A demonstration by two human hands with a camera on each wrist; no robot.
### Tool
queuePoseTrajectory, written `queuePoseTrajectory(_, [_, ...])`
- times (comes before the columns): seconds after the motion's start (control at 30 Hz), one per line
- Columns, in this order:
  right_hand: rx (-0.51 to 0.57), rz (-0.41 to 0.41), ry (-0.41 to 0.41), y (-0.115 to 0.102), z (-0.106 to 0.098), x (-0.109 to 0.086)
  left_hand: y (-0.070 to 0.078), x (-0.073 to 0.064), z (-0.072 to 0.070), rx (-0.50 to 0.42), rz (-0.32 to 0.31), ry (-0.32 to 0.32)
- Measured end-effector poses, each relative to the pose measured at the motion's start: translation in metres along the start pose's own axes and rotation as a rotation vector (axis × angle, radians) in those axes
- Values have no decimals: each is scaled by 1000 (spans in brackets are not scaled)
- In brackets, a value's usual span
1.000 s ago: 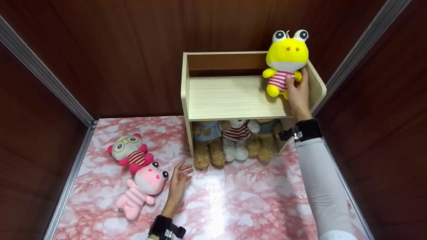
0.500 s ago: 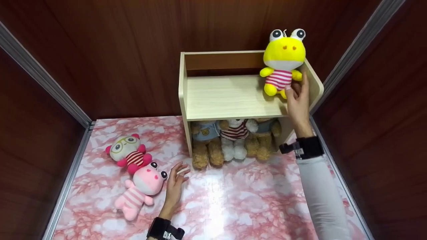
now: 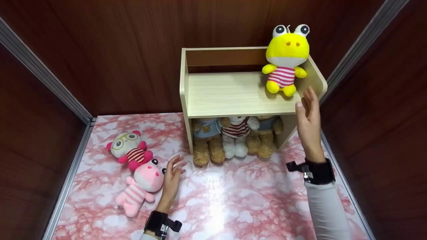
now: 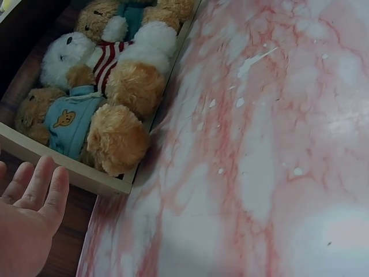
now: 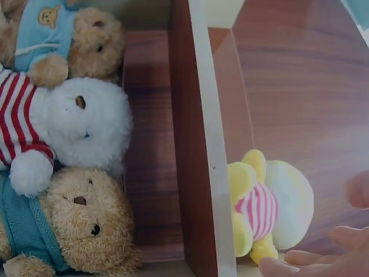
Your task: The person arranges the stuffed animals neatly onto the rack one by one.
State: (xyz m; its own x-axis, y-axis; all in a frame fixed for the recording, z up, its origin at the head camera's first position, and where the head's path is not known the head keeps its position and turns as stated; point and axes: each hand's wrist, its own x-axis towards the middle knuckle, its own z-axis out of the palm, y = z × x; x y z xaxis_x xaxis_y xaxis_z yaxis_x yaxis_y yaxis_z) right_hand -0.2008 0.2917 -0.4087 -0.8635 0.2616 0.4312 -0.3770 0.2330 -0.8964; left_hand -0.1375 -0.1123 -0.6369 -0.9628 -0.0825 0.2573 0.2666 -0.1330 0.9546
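Observation:
A yellow frog plush (image 3: 282,77) with a pink-striped body sits upright at the right end of the shelf's top board (image 3: 227,93). My right hand (image 3: 309,128) is just in front of it, apart from it, fingers loosely extended and holding nothing. In the right wrist view the frog plush (image 5: 262,208) appears sideways, beyond the fingertips. My left hand (image 3: 172,180) hovers beside the head of a pink frog plush (image 3: 135,196), fingers relaxed with nothing in them; whether it touches the plush I cannot tell. A pink panda plush (image 3: 131,150) with glasses lies just behind the pink frog.
Under the top board sit a brown bear in a blue shirt (image 3: 207,143), a white bear in red stripes (image 3: 236,136) and a brown bear in a teal top (image 3: 263,140). Brown panels with metal edge strips (image 3: 68,186) enclose the pink marbled floor (image 3: 247,200).
My right hand has let go of the yellow frog plush and drawn back toward me. The plush stays seated on the board. My left hand has shifted slightly left.

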Motion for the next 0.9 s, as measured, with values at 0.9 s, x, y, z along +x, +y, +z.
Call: queuePoseTrajectory(0.9, [135, -218, 223, 57, -23, -48, 38, 25, -94, 843, 125, 71])
